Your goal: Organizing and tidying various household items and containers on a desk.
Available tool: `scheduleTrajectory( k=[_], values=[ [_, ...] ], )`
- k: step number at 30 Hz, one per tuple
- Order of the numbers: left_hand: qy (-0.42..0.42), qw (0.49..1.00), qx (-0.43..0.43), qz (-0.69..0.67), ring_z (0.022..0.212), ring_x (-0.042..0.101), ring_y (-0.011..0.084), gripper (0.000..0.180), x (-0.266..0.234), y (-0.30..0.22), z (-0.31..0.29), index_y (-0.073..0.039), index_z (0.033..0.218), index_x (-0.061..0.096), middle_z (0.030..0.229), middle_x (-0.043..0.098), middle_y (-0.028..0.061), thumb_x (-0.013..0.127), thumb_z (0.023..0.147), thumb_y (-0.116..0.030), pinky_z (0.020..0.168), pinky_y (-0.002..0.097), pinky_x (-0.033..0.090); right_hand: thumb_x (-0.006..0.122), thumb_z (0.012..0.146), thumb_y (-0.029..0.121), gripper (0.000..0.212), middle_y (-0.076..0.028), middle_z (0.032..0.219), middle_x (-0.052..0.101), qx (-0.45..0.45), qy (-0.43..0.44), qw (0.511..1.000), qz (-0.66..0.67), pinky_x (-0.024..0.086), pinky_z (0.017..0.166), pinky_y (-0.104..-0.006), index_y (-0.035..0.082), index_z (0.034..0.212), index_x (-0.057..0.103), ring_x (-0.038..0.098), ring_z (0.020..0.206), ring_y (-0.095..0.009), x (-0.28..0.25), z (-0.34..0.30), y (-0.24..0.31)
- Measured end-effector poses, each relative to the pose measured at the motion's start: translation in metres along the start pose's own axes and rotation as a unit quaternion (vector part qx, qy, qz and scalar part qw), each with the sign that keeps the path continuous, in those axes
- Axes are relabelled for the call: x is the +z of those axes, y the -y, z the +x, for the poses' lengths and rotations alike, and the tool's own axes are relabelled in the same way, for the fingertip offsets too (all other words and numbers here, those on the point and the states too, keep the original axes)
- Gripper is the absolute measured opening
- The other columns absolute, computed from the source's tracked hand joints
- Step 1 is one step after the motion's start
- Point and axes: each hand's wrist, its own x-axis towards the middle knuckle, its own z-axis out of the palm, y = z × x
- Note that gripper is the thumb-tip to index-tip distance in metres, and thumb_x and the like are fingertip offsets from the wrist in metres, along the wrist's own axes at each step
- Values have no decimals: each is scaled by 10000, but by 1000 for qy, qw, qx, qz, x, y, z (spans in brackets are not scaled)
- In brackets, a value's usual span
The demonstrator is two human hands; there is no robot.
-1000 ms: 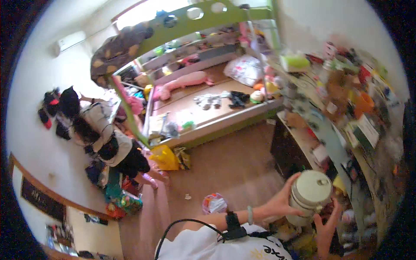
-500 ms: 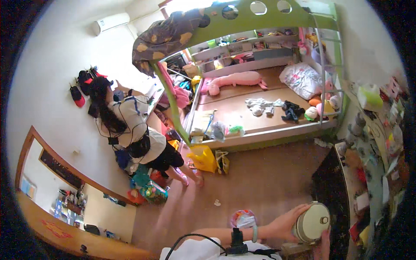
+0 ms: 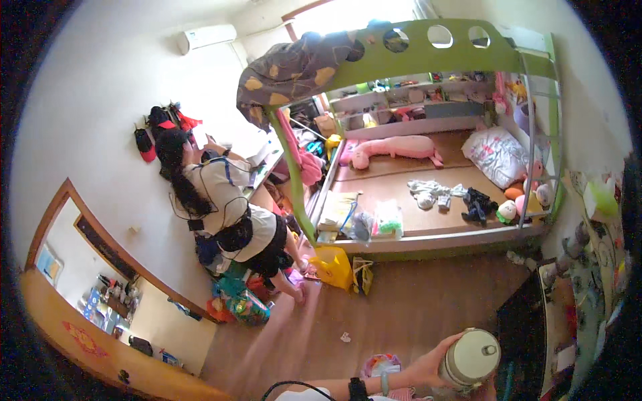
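A cream-coloured lidded tumbler (image 3: 471, 357) with a small round knob on its flat lid is low in the view, right of centre. My left hand (image 3: 431, 364) reaches in from the lower edge and wraps around the tumbler's left side; a pale bracelet and a black strap are on that arm. My right hand (image 3: 487, 389) shows only as a bit of skin against the tumbler's lower right side. Most of its fingers are hidden behind the tumbler and the picture's rim. The tumbler is held above the floor, lid facing up toward me.
Another person (image 3: 221, 200) stands at a desk on the left, facing away. Beyond is a green bunk bed (image 3: 414, 247) with a pink long plush toy (image 3: 394, 148). Yellow bag (image 3: 332, 267) and plastic tub (image 3: 381, 366) stand on the floor. A cluttered shelf (image 3: 568, 294) runs along the right; a wooden door (image 3: 100, 341) is at left.
The view has shifted, so the room sits further right and lower in the picture. The tumbler and my hands now appear slightly lower and to the left, my grip the same.
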Motion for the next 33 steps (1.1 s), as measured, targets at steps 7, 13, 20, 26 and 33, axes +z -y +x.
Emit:
scheduleTrajectory(
  k=[7,13,20,26,33],
  values=[
    [-47,997,39,48,1394,269,280,1088,11,-13,-7,-99,1486,130,1507,241,141,847,685,-266,1136,400,257,517,950,443,616,-62,1426,376,-17,48,999,-18,416,993,-393,158,1446,289,393,1282,-223,-7,16,11],
    [-23,999,20,-45,1401,215,275,848,15,11,7,-92,1476,155,1483,230,126,688,859,-326,1140,418,209,516,959,420,587,-55,1425,377,-51,59,997,-22,429,978,-386,164,1441,299,399,1274,-207,-31,9,14],
    [-19,995,-92,-37,1329,319,235,706,17,5,15,-76,1488,174,1442,313,88,555,944,-315,1110,376,265,515,969,393,555,-48,1425,378,-87,51,995,3,445,961,-378,171,1435,311,407,1265,-188,-87,-9,0],
    [11,971,-213,-111,1362,278,218,685,57,-19,22,-58,1492,163,1458,316,108,516,969,-326,1126,341,217,577,930,441,666,-59,1422,382,-29,44,998,20,431,979,-354,142,1449,287,406,1270,-205,-110,-32,15],
    [-17,949,-237,-207,1319,334,218,680,76,-8,13,-153,1427,212,1395,361,86,639,905,-236,1088,359,313,715,798,490,897,-87,1434,358,-120,50,991,-16,316,1089,-394,105,1466,256,345,1329,-231,-116,-38,15]
  ],
)
